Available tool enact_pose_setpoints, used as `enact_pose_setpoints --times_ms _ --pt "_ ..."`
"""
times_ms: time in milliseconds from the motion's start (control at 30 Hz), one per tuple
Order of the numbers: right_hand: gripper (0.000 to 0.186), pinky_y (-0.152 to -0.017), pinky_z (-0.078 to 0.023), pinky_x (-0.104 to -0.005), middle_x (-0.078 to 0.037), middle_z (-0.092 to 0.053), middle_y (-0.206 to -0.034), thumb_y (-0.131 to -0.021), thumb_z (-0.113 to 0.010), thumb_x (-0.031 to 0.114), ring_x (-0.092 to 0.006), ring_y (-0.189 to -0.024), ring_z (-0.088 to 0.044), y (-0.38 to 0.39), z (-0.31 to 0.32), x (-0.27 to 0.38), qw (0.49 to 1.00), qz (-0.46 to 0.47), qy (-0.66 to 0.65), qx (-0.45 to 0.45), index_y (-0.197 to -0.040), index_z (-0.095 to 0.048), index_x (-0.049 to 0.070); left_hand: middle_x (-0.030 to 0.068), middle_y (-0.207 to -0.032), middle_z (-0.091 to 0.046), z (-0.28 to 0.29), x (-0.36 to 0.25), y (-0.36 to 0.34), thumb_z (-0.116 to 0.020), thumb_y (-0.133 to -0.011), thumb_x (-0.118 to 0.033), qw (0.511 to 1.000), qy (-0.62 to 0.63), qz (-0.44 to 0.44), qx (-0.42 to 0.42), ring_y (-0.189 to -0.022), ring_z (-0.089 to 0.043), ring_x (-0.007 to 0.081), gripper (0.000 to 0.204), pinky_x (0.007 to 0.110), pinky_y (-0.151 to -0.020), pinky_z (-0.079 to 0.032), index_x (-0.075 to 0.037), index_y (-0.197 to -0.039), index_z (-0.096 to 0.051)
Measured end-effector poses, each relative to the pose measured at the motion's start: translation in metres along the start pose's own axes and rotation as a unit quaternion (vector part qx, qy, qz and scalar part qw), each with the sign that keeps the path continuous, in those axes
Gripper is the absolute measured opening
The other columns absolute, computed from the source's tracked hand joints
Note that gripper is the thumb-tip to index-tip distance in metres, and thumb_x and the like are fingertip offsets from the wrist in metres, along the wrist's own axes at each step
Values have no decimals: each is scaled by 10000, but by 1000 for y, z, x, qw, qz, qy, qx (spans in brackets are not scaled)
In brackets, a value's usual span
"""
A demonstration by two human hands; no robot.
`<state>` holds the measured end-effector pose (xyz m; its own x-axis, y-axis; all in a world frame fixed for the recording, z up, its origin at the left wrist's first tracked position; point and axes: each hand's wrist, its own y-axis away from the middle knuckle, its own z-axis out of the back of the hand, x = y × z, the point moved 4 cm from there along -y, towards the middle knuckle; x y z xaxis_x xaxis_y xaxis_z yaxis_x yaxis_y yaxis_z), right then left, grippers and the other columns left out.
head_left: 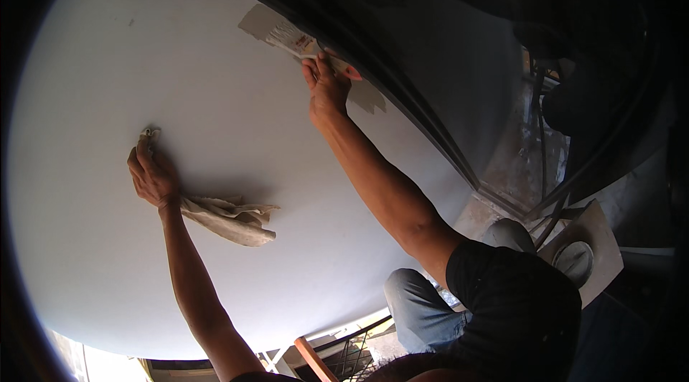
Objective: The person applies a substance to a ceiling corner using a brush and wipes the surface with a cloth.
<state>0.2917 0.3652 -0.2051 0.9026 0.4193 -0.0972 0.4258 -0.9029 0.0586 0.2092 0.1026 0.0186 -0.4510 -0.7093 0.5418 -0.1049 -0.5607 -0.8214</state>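
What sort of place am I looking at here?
Probably a vehicle body-repair workshop: a large pale panel bears grey, filler-like patches, the right hand holds a flat spreader, and the left hand a rag.

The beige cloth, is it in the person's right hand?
No, the left hand holds the beige cloth, while the right hand holds a flat tool.

The pale panel [237, 109] looks smooth and matt, its filler patch [255, 21] dull. The spreader [288, 38] has a streaked, smeared face. The rag [233, 221] is creased cloth; the dark pane [441, 37] is glossy, mirror-like.
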Motion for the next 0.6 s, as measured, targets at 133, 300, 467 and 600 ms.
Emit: enact_pose_setpoints --times_ms 133,300,467,600 --pt "204 -856 -500 -256 6 -586 -960 -901 -630 188 -95 -858 -602 -1 6 0 1000 -1 1 -3 -1069 -536 121 44 -1151 -524 2 -3 0 -500 -870 -157 1000 4 -2 0 -1070 -557 259 391 405 -830 -493 -202 -1258 -489" --pt "209 -854 -499 -262 4 -588 -950 -901 -631 192 -102 -859 -603 2 7 1 1000 -1 -2 -6 -1073 -538 117 41 -1154 -526 1 0 -1 -494 -873 -156 1000 -2 -6 -4 -1066 -559 257 387 405 -824 -495 -202 -1257 -490" --pt "212 -848 -500 -266 7 -585 -949 -898 -635 193 -104 -853 -603 1 10 3 1000 3 7 -11 -1073 -537 126 36 -1148 -525 0 -2 0 -492 -874 -159 1000 0 -6 -8 -1060 -562 252 383 403 -817 -498 -203 -1254 -488" --pt "278 -871 -486 -308 -26 -560 -1013 -912 -617 199 -125 -890 -575 0 14 2 1000 6 11 -1 -1142 -510 86 38 -1147 -523 1 -1 -1 -492 -871 -161 1000 -1 -4 -3 -1066 -558 253 381 404 -825 -495 -201 -1249 -488"
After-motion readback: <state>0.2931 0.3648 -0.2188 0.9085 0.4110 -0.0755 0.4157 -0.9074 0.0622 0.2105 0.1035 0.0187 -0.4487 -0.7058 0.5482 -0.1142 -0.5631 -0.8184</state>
